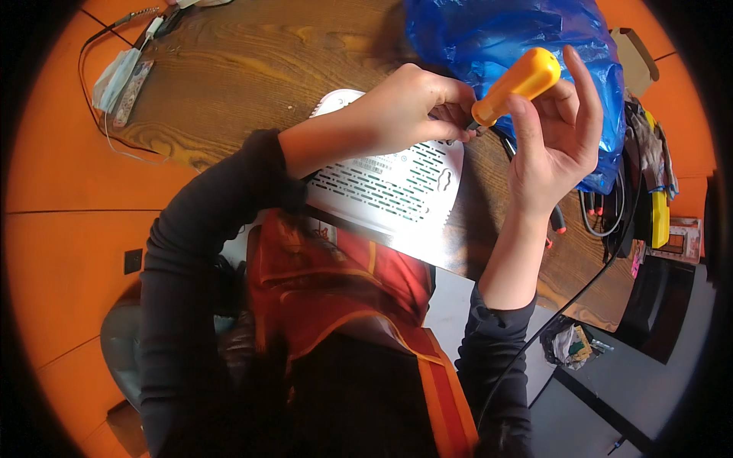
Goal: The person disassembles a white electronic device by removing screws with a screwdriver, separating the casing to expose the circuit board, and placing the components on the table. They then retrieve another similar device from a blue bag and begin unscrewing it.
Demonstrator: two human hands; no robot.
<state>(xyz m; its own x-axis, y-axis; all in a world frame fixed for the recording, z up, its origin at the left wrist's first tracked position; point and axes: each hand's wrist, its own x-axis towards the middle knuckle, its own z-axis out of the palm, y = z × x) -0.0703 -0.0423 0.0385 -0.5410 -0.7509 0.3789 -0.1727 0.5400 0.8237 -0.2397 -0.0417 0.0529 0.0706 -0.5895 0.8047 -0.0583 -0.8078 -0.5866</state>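
Observation:
A yellow-handled screwdriver (527,80) slants down to the left, its handle between the thumb and fingers of my right hand (561,145); the index finger of that hand sticks up. My left hand (416,103) reaches across the white vented casing (382,187), its fingers pinched together at the low end of the screwdriver. What those fingertips hold is mostly hidden; a small dark bit shows there. The casing lies with its slotted, labelled face up at the near table edge, against my red apron. My left hand and forearm cover part of its far side.
A blue plastic bag (527,30) lies just beyond my hands on the wooden table (252,69). Pliers with black and red handles (559,221) lie to the right, near work gloves (653,149). A black cable (565,305) crosses the right side. A face mask (114,80) lies far left.

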